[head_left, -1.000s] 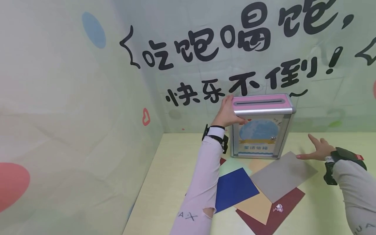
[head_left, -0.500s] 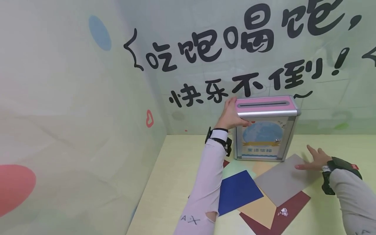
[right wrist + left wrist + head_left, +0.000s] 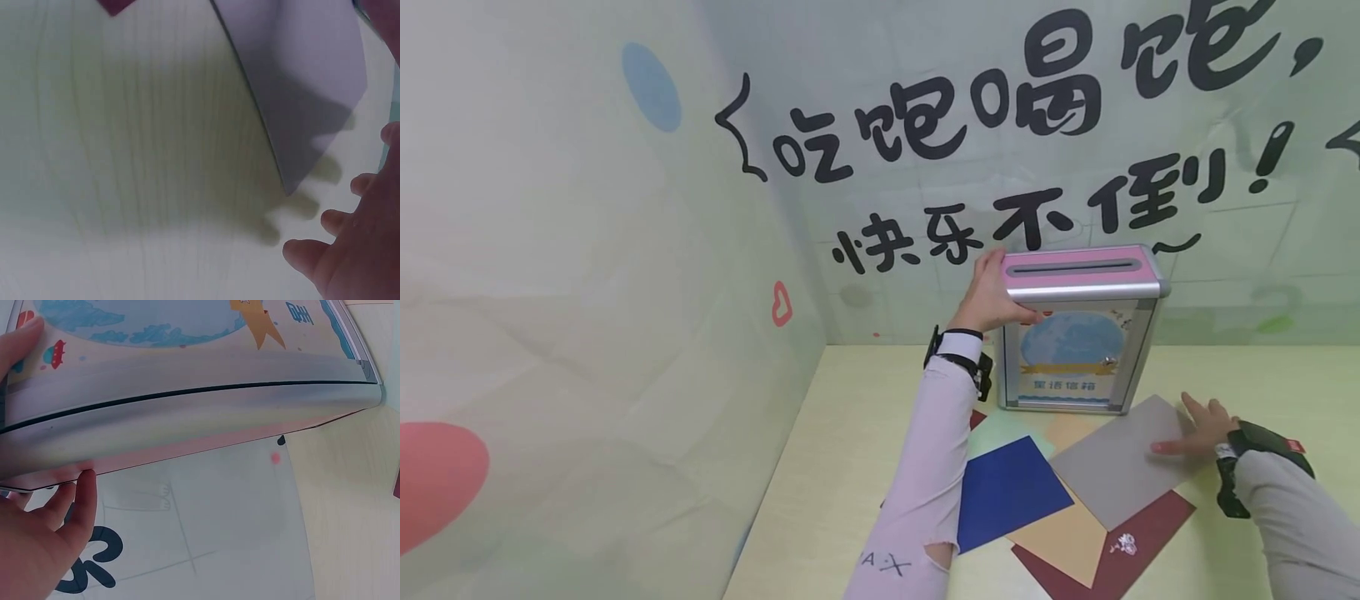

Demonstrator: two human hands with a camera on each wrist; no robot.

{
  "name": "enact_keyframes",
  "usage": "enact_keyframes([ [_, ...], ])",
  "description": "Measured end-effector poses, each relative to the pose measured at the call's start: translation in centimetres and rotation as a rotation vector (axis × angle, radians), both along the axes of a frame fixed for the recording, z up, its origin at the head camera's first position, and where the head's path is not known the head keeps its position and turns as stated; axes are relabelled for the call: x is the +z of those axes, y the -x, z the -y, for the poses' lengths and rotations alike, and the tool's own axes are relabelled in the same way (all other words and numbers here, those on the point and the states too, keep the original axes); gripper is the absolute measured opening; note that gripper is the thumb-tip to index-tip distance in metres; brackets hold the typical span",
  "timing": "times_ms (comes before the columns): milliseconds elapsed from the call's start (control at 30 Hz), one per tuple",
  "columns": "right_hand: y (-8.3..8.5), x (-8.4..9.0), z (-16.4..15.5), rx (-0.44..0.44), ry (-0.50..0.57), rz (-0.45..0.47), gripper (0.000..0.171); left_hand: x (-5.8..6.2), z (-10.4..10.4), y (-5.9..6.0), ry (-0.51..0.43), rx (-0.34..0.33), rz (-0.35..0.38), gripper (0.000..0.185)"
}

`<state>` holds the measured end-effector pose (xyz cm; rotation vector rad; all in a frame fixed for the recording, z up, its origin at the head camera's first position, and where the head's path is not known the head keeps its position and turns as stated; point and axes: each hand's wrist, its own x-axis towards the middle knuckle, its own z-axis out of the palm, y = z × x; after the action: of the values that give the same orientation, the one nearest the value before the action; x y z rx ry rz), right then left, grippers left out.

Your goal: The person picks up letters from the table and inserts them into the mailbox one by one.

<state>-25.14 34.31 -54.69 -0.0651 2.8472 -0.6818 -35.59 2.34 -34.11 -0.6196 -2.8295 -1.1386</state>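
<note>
A suggestion box (image 3: 1081, 350) with a pink slotted top and silver frame stands upright near the back wall. My left hand (image 3: 987, 298) grips its upper left side, thumb on the front and fingers at the back edge; the left wrist view shows the fingertips against the pink panel (image 3: 206, 450). Below the box lies a grey envelope (image 3: 1116, 467), its right end partly covered in the head view by my right hand (image 3: 1202, 429). That hand's fingers are spread, and they cast a shadow over the envelope's corner in the right wrist view.
A blue envelope (image 3: 1015, 492), a tan one (image 3: 1060, 533) and a dark red one (image 3: 1150, 533) with a white floral mark overlap in front of the box. Pale green paper (image 3: 1000, 429) lies partly beneath them. Walls stand at the left and the back.
My right hand has moved down and a little left, from beside the grey envelope to over its right end. My left hand keeps its hold on the box. The head view has shifted slightly.
</note>
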Motion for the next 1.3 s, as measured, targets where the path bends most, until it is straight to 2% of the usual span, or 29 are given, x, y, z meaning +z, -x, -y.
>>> enact_keyframes([
  [100, -0.2, -0.9, 0.0, 0.001, -0.019, 0.001, 0.118, 0.0, 0.0, 0.1, -0.007, -0.006, -0.004, 0.115],
  [367, -1.1, -0.6, 1.2, -0.024, -0.048, -0.026, 0.123, -0.1, 0.0, 0.0, -0.022, 0.003, 0.011, 0.115],
  [467, -1.1, -1.1, 1.2, -0.054, -0.038, -0.017, 0.125, -0.2, -0.1, 0.0, -0.025, 0.007, 0.02, 0.116],
  [667, -0.8, -1.4, 1.3, -0.096, -0.029, 0.021, 0.125, -0.3, -0.1, 0.1, -0.015, 0.004, -0.005, 0.116],
  [833, -0.6, -1.7, 1.3, -0.124, -0.054, 0.005, 0.125, -0.4, -0.2, 0.1, -0.011, -0.002, -0.01, 0.115],
  [1033, -0.7, -1.3, 1.3, -0.17, -0.049, -0.036, 0.123, -0.3, -0.2, 0.0, -0.034, -0.008, -0.016, 0.116],
  [1300, -0.7, -0.8, 1.1, -0.187, -0.033, -0.021, 0.126, -0.3, -0.3, 0.1, -0.027, -0.008, -0.015, 0.116],
])
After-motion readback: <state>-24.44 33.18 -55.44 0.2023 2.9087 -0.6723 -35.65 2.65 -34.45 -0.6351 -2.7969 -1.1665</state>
